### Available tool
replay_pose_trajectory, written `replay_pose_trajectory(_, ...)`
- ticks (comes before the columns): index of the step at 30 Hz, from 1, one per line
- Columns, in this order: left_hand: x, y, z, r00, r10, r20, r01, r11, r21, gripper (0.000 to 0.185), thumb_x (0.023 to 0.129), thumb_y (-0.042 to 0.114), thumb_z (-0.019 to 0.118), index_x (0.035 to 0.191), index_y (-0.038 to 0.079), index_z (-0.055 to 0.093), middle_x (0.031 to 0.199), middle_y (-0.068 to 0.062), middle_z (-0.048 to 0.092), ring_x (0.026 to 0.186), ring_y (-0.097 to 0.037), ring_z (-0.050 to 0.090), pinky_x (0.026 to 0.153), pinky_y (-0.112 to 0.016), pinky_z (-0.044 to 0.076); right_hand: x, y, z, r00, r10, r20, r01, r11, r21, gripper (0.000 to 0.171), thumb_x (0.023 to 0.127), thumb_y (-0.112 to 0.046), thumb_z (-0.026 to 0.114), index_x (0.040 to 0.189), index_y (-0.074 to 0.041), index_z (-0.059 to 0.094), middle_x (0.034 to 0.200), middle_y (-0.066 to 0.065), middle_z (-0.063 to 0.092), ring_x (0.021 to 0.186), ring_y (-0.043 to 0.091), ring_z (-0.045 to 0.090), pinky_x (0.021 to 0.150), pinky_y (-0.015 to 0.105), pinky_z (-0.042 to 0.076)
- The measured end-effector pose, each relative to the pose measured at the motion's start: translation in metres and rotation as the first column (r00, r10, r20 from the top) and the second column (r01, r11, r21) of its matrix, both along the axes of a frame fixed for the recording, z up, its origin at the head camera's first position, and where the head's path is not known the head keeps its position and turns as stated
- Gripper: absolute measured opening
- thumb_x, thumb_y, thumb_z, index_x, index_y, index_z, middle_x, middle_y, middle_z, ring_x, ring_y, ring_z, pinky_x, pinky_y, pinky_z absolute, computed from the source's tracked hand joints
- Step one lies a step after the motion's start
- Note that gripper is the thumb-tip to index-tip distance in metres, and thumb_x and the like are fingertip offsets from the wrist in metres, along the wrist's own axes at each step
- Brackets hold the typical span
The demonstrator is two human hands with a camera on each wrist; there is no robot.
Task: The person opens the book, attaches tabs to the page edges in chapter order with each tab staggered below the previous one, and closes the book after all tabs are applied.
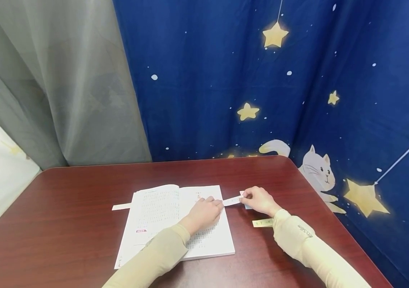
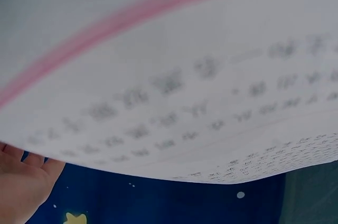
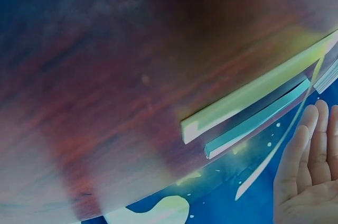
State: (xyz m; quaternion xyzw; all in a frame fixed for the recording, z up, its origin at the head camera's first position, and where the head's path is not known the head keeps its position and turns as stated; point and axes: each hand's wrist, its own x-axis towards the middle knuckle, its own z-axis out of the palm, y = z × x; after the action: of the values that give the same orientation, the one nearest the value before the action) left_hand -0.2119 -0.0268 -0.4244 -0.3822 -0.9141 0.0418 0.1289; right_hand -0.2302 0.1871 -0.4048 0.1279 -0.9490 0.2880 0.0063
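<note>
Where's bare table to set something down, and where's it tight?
Free: the table left of the open book, beyond the paper strip poking out; also the far band between book and curtain. Crowded: right of the book, where left hand and right hand hold a white strip, yellow strip beside.

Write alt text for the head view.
Two hands hold a white paper strip between them: left hand resting on an open book, right hand beside it on a dark red table. Another strip lies nearby.
</note>
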Motion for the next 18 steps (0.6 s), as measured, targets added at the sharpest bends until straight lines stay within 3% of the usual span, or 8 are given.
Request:
replay_pose_trajectory(6, -0.0013, -0.0013, 0.0012, 1.0, -0.01, 0.014, 0.01, 1.0, 0.025, 0.024, 0.084, 0.031, 0.052, 0.099, 0.015, 0.061, 0.094, 0.005, 0.058, 0.086, -0.014, 0.05, 0.069, -0.034, 0.045, 0.0008, 0.0003, 0.0004, 1.0, -0.003, 0.005, 0.003, 1.0, 0.019, 0.012, 0.077, -0.025, 0.065, 0.068, -0.017, 0.062, 0.059, -0.006, 0.053, 0.057, 0.012, 0.046, 0.053, 0.029, 0.037)
replay_pose_trajectory(13, -0.0029, -0.0011, 0.0025, 0.999, -0.025, 0.042, 0.023, 0.998, 0.055, 0.015, 0.08, 0.032, 0.056, 0.083, 0.018, 0.057, 0.08, 0.008, 0.053, 0.078, -0.013, 0.047, 0.068, -0.034, 0.045, 0.002, 0.0013, 0.0015, 1.0, -0.005, -0.02, 0.006, 0.999, 0.037, 0.012, 0.076, -0.026, 0.065, 0.068, -0.018, 0.062, 0.059, -0.007, 0.052, 0.057, 0.012, 0.046, 0.053, 0.03, 0.037)
replay_pose_trajectory(18, -0.0026, 0.0004, 0.0033, 0.998, -0.021, 0.051, 0.018, 0.999, 0.049, 0.018, 0.081, 0.036, 0.055, 0.082, 0.018, 0.057, 0.082, 0.007, 0.054, 0.08, -0.013, 0.048, 0.07, -0.035, 0.045, 0.0025, 0.0023, 0.0026, 1.0, -0.018, -0.023, 0.019, 0.998, 0.052, 0.012, 0.076, -0.027, 0.066, 0.069, -0.019, 0.062, 0.06, -0.008, 0.053, 0.058, 0.012, 0.046, 0.052, 0.03, 0.037)
